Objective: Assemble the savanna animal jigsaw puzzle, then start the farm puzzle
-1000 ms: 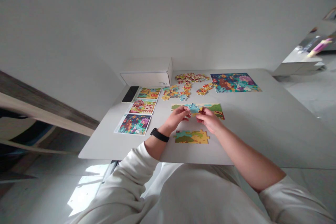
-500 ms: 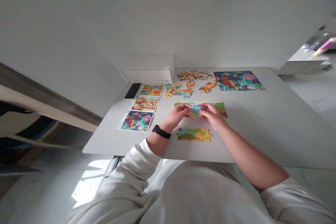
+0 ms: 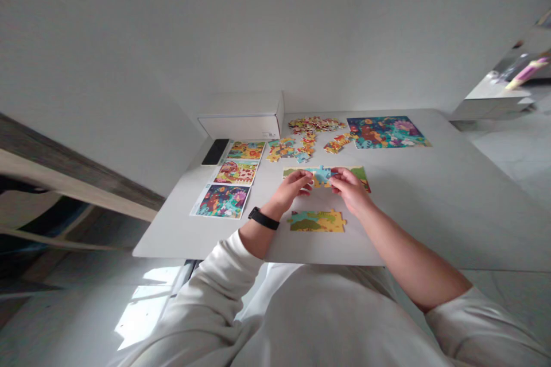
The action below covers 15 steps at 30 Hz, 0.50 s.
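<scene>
On a grey table my left hand and my right hand meet over a partly joined strip of puzzle. Both pinch a light blue puzzle piece held against that strip. A black watch sits on my left wrist. A smaller joined puzzle section in green and yellow lies just below my hands, near the table's front edge.
Loose puzzle pieces lie scattered behind the strip. A finished puzzle rests at the back right. Three picture cards line the left side, with a black phone and a white box behind them.
My hands stay on the blue piece and have shifted only slightly along the strip. The camera view has drifted a little.
</scene>
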Tool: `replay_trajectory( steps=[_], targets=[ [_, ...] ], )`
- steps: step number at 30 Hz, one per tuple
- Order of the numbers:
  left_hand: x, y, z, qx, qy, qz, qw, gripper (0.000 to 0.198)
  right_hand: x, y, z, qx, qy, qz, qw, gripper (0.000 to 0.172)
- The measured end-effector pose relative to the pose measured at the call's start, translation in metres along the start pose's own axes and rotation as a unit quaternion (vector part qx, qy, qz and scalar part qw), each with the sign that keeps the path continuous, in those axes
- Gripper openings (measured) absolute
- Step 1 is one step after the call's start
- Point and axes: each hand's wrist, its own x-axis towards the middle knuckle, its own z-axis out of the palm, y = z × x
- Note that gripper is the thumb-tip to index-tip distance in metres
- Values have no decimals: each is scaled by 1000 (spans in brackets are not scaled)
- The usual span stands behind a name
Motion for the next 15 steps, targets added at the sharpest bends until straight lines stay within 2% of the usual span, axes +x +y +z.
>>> replay_trajectory(
  steps=[4,15],
  targets=[
    [0,-1,3,17,-10,5,1000,53,0,1,1,10,-5,-2,1000,54],
    [1,2,3,8,11,6,1000,55,-3,2,2,-9,-21,0,1000,53]
  ],
)
